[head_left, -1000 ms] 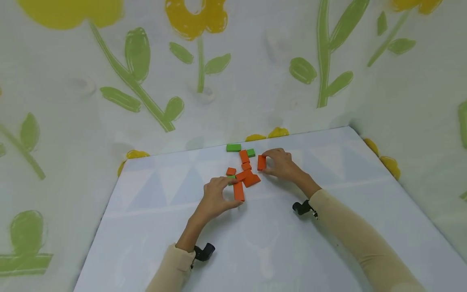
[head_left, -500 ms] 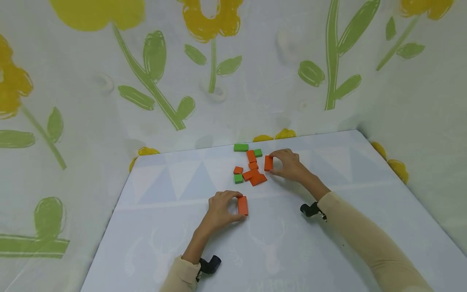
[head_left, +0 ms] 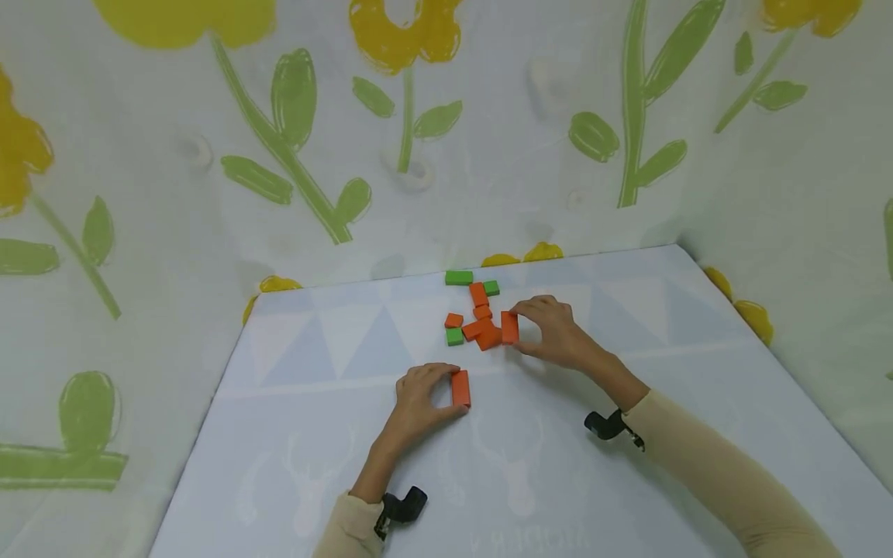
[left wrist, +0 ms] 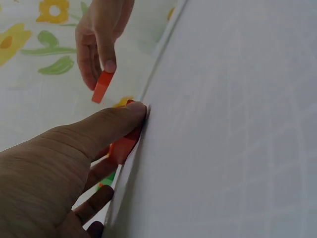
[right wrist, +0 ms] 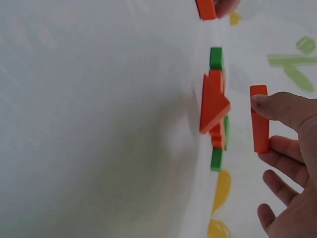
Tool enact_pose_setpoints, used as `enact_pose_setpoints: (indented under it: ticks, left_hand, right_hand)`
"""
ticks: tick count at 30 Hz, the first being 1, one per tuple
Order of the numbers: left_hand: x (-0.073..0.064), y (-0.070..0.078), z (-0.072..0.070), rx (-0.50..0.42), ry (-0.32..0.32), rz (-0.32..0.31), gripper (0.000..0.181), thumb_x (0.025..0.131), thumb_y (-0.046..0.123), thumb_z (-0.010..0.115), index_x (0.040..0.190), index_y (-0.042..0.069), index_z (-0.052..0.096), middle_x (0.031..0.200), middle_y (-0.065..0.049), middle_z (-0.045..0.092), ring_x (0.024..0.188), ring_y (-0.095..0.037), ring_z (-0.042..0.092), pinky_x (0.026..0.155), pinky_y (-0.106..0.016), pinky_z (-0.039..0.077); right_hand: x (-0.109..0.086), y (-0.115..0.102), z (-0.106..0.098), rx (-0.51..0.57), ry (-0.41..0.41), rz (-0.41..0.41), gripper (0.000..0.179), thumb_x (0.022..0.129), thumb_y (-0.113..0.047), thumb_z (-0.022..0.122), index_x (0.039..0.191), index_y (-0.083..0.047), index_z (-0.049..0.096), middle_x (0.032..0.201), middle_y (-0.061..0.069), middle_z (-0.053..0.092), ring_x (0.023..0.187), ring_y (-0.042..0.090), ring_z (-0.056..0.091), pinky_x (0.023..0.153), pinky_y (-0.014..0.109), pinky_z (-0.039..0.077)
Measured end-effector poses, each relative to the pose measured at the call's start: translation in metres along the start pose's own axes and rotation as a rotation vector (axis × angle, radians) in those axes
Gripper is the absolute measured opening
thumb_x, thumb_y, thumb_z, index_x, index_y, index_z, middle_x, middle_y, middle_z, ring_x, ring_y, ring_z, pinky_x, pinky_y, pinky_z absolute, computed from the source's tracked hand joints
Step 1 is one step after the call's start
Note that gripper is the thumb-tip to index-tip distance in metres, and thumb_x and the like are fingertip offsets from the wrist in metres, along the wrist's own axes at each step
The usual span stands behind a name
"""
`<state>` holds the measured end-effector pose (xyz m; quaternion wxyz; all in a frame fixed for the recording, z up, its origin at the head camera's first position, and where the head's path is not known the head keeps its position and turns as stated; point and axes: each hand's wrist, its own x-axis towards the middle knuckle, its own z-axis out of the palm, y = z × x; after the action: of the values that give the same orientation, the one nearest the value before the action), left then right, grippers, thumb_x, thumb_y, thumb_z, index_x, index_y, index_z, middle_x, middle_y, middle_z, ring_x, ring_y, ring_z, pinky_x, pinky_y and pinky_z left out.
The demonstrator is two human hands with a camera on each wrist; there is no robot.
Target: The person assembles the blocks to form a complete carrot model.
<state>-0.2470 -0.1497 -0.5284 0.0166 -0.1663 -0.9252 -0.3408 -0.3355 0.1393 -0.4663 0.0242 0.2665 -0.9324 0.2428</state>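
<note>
My left hand (head_left: 416,401) pinches an orange rectangular block (head_left: 461,388) between thumb and fingers, on the table in front of the other blocks. A second orange rectangular block (head_left: 510,328) is between the thumb and fingers of my right hand (head_left: 558,333); the right wrist view has that block (right wrist: 260,121) held up off the table. Just left of it lies an orange triangular block (right wrist: 214,105), beside several smaller orange blocks (head_left: 482,311). A green block (head_left: 455,336) and an orange block (head_left: 453,319) sit at the cluster's left side.
At the back edge of the white table (head_left: 314,434) lie a long green block (head_left: 459,277) and a small green block (head_left: 491,287). A flower-printed cloth (head_left: 516,155) rises behind the table. Each wrist wears a black camera (head_left: 403,508).
My left hand has drawn its orange block away from the cluster, toward me, and then stayed there. My right hand has brought its block slightly nearer to me, beside the triangular block.
</note>
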Motion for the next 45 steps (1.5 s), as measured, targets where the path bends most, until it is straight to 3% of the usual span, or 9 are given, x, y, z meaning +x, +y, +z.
enact_pose_setpoints:
  ticks: [14, 21, 33, 45]
  left_hand:
    - [-0.001, -0.01, 0.003, -0.011, 0.021, 0.075, 0.058, 0.083, 0.055, 0.076, 0.134, 0.03, 0.062, 0.137, 0.009, 0.055, 0.127, -0.017, 0.044, 0.104, -0.049, 0.03]
    - [0.0, -0.01, 0.002, -0.035, 0.003, 0.063, 0.056, 0.084, 0.053, 0.076, 0.133, 0.031, 0.063, 0.137, 0.01, 0.055, 0.12, -0.014, 0.047, 0.104, -0.046, 0.033]
    - [-0.001, -0.014, 0.006, -0.021, 0.027, 0.092, 0.056, 0.083, 0.05, 0.077, 0.132, 0.027, 0.063, 0.136, 0.008, 0.057, 0.119, -0.017, 0.05, 0.104, -0.049, 0.035]
    - [-0.001, -0.013, 0.002, -0.014, 0.02, 0.092, 0.055, 0.084, 0.049, 0.078, 0.131, 0.026, 0.064, 0.136, 0.005, 0.057, 0.118, -0.019, 0.05, 0.103, -0.05, 0.035]
  right_hand:
    - [-0.033, -0.039, 0.023, 0.03, 0.008, -0.111, 0.056, 0.082, -0.03, 0.083, 0.133, -0.015, 0.063, 0.133, 0.003, 0.062, 0.128, 0.026, 0.043, 0.1, 0.058, 0.031]
    - [-0.037, -0.052, 0.035, 0.018, 0.003, -0.164, 0.053, 0.081, -0.031, 0.084, 0.128, -0.016, 0.066, 0.13, -0.001, 0.063, 0.126, 0.025, 0.045, 0.096, 0.055, 0.033]
    - [-0.038, -0.057, 0.056, -0.072, -0.042, -0.148, 0.053, 0.079, -0.035, 0.086, 0.125, -0.016, 0.068, 0.128, -0.001, 0.066, 0.122, 0.024, 0.048, 0.091, 0.051, 0.037]
    - [-0.037, -0.06, 0.059, -0.058, -0.081, -0.133, 0.056, 0.079, -0.034, 0.085, 0.127, -0.013, 0.066, 0.13, 0.002, 0.064, 0.124, 0.026, 0.047, 0.091, 0.051, 0.037]
